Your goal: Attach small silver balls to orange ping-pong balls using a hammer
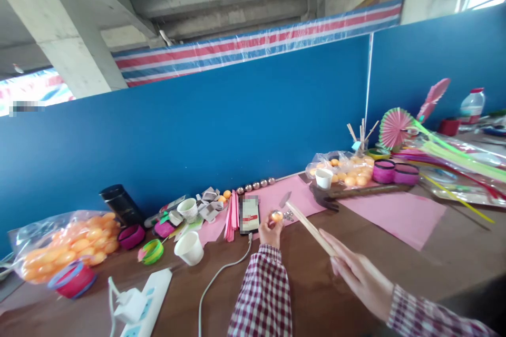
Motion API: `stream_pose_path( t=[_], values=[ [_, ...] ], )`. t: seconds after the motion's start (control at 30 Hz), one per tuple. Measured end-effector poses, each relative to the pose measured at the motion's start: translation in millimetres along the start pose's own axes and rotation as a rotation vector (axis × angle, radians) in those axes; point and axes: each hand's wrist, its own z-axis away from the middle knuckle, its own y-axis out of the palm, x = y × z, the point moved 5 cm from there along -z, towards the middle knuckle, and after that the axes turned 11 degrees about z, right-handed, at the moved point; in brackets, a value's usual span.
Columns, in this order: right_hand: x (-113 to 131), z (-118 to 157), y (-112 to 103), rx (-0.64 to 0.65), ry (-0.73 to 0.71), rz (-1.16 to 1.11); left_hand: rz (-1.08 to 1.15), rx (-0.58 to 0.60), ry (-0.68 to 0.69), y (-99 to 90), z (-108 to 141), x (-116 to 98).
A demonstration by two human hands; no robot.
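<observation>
My left hand (271, 233) pinches a small orange ball (277, 216) with a pale, shiny top, over pink paper. Closed around a long, pale wooden handle is my right hand (356, 271); it holds a wooden-handled tool (310, 227) whose thin grey, blade-like end points at the far left, just above the ball. Whether the tip touches the ball I cannot tell. Small shiny metal pieces (289, 215) lie on the pink paper (304, 195) beside the ball. A phone (249, 214) with a white cable stands close to my left hand.
Bags of orange balls (75, 242) sit at left and back right. A hammer (367, 190) lies behind my right hand. White paper cups (188, 248), a power strip (148, 303) and a black cylinder (122, 205) are at left. Paper fans (395, 128) stand right, before a blue partition (237, 126).
</observation>
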Motion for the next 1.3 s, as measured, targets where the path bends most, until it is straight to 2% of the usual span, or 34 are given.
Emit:
stream_pose_path(
  t=[0.17,0.33,0.43,0.63,0.8,1.03,1.3],
  values=[
    [1.3,-0.1,0.8,0.043,-0.006,0.004,0.002,-0.005,-0.021,2.0,0.5,-0.4],
    [1.9,0.9,0.0,0.000,0.002,0.010,-0.005,-0.033,-0.025,2.5,2.8,-3.6],
    [1.9,1.4,2.7,0.042,-0.015,0.025,-0.012,-0.045,-0.019,2.5,3.9,-5.6],
    [1.5,-0.7,0.7,0.009,-0.003,0.013,-0.058,-0.059,0.034,2.0,3.7,-9.5],
    [1.6,-2.0,-0.5,0.016,-0.002,0.004,-0.108,-0.076,0.079,3.9,5.5,-15.4],
    [5.0,-2.3,0.5,0.059,-0.012,0.015,-0.150,-0.043,0.114,8.3,7.7,-20.3],
    [5.7,1.2,3.6,-0.002,-0.037,0.030,-0.186,-0.042,0.118,8.4,9.0,-21.2]
  ],
)
